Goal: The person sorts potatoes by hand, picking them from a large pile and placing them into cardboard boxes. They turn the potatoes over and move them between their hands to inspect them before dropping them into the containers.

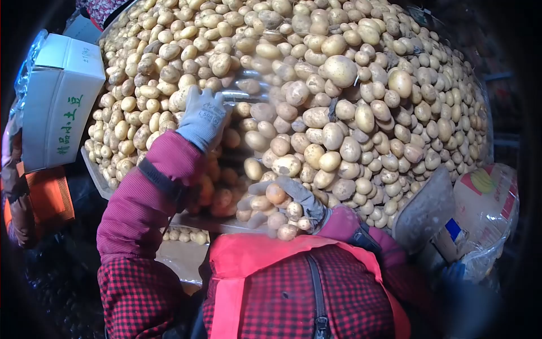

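A large heap of small potatoes (333, 135) spreads before me, many with soil on their skins. My left hand (204, 117), in a pale grey printed glove, reaches onto the heap; its fingers are apart and touch potatoes, and their tips are partly hidden. Close to my body, my right hand (302, 198) wears a grey glove and cups several small potatoes (276, 217) against the near edge of the heap. Glare and blur cover the potatoes between my two hands.
A white carton (65, 101) with green writing stands at the left above an orange crate (49, 195). At the right are a grey scoop-like panel (426, 209) and a plastic-wrapped carton (483, 209). Below my left arm sits an open box (183, 254) with potatoes. Another person's patterned clothing (104, 8) shows top left.
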`<action>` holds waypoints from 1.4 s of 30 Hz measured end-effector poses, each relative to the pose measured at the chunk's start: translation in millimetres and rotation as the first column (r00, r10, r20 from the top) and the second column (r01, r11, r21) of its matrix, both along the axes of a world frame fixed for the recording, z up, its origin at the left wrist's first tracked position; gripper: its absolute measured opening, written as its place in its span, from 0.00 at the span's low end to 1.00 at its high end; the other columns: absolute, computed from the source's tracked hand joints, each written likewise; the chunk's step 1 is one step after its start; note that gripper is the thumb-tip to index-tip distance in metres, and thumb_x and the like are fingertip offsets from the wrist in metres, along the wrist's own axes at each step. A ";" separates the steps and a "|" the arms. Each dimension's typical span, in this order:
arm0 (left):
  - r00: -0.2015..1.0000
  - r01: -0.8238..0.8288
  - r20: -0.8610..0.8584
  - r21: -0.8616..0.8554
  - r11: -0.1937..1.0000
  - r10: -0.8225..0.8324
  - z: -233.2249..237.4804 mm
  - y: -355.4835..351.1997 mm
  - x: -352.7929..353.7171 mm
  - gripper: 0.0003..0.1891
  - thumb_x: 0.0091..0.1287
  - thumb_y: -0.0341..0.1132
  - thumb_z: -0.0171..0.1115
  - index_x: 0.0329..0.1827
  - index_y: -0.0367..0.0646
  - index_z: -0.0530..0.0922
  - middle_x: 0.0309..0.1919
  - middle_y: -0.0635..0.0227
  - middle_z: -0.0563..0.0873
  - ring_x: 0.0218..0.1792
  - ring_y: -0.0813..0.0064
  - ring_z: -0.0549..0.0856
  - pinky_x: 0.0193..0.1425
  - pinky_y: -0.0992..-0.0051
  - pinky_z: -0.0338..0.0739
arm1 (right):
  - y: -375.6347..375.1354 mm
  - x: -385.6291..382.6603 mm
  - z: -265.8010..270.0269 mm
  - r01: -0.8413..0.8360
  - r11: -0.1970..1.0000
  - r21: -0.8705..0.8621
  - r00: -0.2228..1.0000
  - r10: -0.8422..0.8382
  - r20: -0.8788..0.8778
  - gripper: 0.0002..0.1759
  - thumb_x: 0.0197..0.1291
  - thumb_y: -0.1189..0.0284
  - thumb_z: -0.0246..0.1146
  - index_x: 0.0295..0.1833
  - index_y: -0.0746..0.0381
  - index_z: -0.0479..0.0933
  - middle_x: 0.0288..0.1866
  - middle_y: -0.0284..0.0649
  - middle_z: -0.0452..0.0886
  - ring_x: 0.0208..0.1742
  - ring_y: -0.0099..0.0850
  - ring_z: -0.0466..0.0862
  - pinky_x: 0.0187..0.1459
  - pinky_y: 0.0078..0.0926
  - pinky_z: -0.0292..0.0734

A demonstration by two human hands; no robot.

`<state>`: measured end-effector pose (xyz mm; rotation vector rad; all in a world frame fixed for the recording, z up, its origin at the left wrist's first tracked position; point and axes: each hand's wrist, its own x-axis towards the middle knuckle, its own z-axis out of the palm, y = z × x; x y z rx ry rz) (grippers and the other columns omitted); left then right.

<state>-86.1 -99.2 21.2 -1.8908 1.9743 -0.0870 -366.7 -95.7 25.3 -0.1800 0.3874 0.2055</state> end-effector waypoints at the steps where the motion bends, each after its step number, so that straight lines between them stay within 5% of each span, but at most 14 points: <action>1: 1.000 -0.002 -0.002 0.020 1.000 0.002 -0.5 -2.4 -0.6 0.12 0.75 0.39 0.58 0.51 0.54 0.90 0.49 0.65 0.86 0.57 0.62 0.82 0.62 0.55 0.69 | 0.4 -1.2 -0.9 -0.016 1.000 -0.015 1.000 0.016 -0.006 0.33 0.76 0.47 0.62 0.75 0.57 0.69 0.74 0.46 0.74 0.67 0.42 0.79 0.36 0.26 0.81; 4: 0.999 -0.032 0.000 0.093 0.995 0.032 5.4 -6.3 -2.3 0.11 0.72 0.39 0.60 0.49 0.56 0.91 0.51 0.66 0.86 0.60 0.63 0.81 0.63 0.54 0.71 | 6.2 -3.0 -5.2 0.052 0.997 0.052 0.998 -0.053 0.023 0.36 0.78 0.44 0.59 0.78 0.56 0.67 0.74 0.46 0.73 0.72 0.46 0.77 0.39 0.27 0.83; 7: 0.973 0.205 -0.110 0.000 0.979 -0.203 0.7 7.6 10.2 0.10 0.69 0.39 0.63 0.47 0.60 0.91 0.53 0.68 0.85 0.63 0.64 0.80 0.69 0.53 0.70 | 9.7 -5.4 3.1 0.039 0.995 -0.087 0.998 -0.043 -0.042 0.38 0.79 0.41 0.55 0.81 0.56 0.64 0.76 0.47 0.72 0.76 0.49 0.75 0.41 0.33 0.85; 8: 0.943 0.268 -0.183 -0.072 0.961 -0.277 -10.7 14.1 11.2 0.15 0.54 0.40 0.71 0.46 0.61 0.91 0.58 0.68 0.84 0.67 0.62 0.78 0.74 0.52 0.69 | 8.3 -7.2 1.3 0.054 0.997 -0.053 0.998 -0.055 -0.016 0.39 0.79 0.41 0.54 0.82 0.56 0.63 0.77 0.48 0.71 0.75 0.50 0.76 0.41 0.35 0.86; 11: 0.974 0.149 -0.155 -0.115 0.982 -0.166 -16.9 21.4 9.1 0.14 0.57 0.45 0.72 0.46 0.59 0.91 0.56 0.71 0.86 0.67 0.64 0.78 0.75 0.51 0.68 | 8.5 -5.2 -5.5 0.077 0.997 0.016 0.996 -0.077 0.034 0.39 0.80 0.40 0.52 0.82 0.56 0.62 0.79 0.50 0.70 0.73 0.51 0.77 0.42 0.40 0.86; 13: 0.994 0.081 -0.082 0.049 0.996 -0.077 -9.6 16.9 3.7 0.13 0.59 0.47 0.71 0.45 0.58 0.92 0.54 0.72 0.87 0.66 0.64 0.79 0.75 0.51 0.67 | 7.5 -4.1 -2.1 0.067 0.998 -0.016 0.998 -0.067 0.010 0.39 0.80 0.39 0.51 0.82 0.55 0.62 0.80 0.51 0.69 0.72 0.52 0.78 0.42 0.43 0.86; 14: 0.998 0.042 -0.041 0.126 0.991 -0.037 -3.7 13.6 0.6 0.13 0.60 0.49 0.71 0.45 0.57 0.92 0.52 0.72 0.88 0.65 0.63 0.79 0.74 0.51 0.67 | 4.2 -4.2 7.4 0.031 0.999 -0.012 0.999 -0.031 -0.034 0.43 0.76 0.35 0.56 0.81 0.54 0.62 0.75 0.48 0.74 0.65 0.42 0.84 0.53 0.37 0.86; 27: 0.983 0.057 -0.179 0.113 0.992 -0.036 -11.5 15.8 -6.0 0.12 0.65 0.44 0.66 0.47 0.55 0.92 0.56 0.67 0.87 0.76 0.53 0.72 0.82 0.35 0.58 | 4.1 -2.4 8.5 0.164 0.981 0.107 0.986 -0.160 -0.044 0.40 0.77 0.37 0.55 0.78 0.57 0.67 0.72 0.46 0.77 0.64 0.45 0.84 0.58 0.42 0.86; 32: 0.950 0.065 -0.305 -0.029 0.997 -0.071 -14.4 30.5 7.2 0.15 0.64 0.41 0.70 0.52 0.55 0.91 0.57 0.70 0.86 0.76 0.58 0.72 0.85 0.44 0.55 | -0.3 -4.7 7.9 0.181 0.982 0.063 0.983 -0.181 0.003 0.38 0.78 0.39 0.54 0.78 0.57 0.67 0.72 0.46 0.77 0.64 0.45 0.83 0.60 0.41 0.85; 35: 0.846 0.104 -0.451 -0.383 0.918 -0.285 -29.0 41.8 10.2 0.12 0.62 0.39 0.71 0.48 0.52 0.90 0.48 0.70 0.88 0.66 0.58 0.79 0.75 0.50 0.69 | -1.4 -7.0 9.0 0.187 0.982 0.028 0.982 -0.187 0.012 0.37 0.79 0.41 0.53 0.78 0.58 0.66 0.72 0.45 0.77 0.65 0.44 0.83 0.61 0.40 0.84; 38: 0.618 -0.151 -0.768 -0.326 0.933 -0.168 1.5 54.3 9.2 0.16 0.66 0.35 0.71 0.57 0.46 0.86 0.51 0.70 0.89 0.58 0.61 0.85 0.66 0.58 0.79 | -4.0 -11.7 10.4 0.206 0.979 -0.006 0.978 -0.206 0.019 0.36 0.80 0.43 0.52 0.79 0.58 0.66 0.72 0.45 0.77 0.65 0.43 0.83 0.62 0.38 0.83; 40: -0.141 -0.454 -0.989 0.110 0.884 0.051 22.5 74.7 0.6 0.18 0.69 0.33 0.70 0.62 0.43 0.84 0.54 0.68 0.89 0.55 0.65 0.88 0.61 0.64 0.82 | -5.7 -13.4 10.8 0.217 0.976 -0.023 0.976 -0.217 0.027 0.35 0.81 0.44 0.51 0.79 0.58 0.66 0.73 0.45 0.77 0.65 0.42 0.83 0.63 0.38 0.83; 41: -0.531 -0.448 -0.842 0.374 0.812 0.096 27.9 86.5 -2.9 0.19 0.71 0.32 0.69 0.65 0.41 0.83 0.56 0.67 0.89 0.53 0.66 0.89 0.58 0.67 0.84 | -7.2 -13.5 9.7 0.229 0.973 -0.030 0.973 -0.228 0.033 0.35 0.81 0.44 0.50 0.79 0.58 0.66 0.73 0.45 0.77 0.65 0.42 0.83 0.63 0.37 0.83; 42: -0.678 -0.373 -0.734 0.383 0.845 0.033 19.5 100.5 4.0 0.22 0.75 0.35 0.67 0.70 0.39 0.79 0.58 0.64 0.88 0.56 0.71 0.88 0.58 0.70 0.84 | -7.9 -13.6 9.8 0.238 0.971 -0.040 0.971 -0.236 0.038 0.35 0.82 0.45 0.50 0.80 0.58 0.65 0.73 0.45 0.77 0.66 0.41 0.83 0.64 0.37 0.82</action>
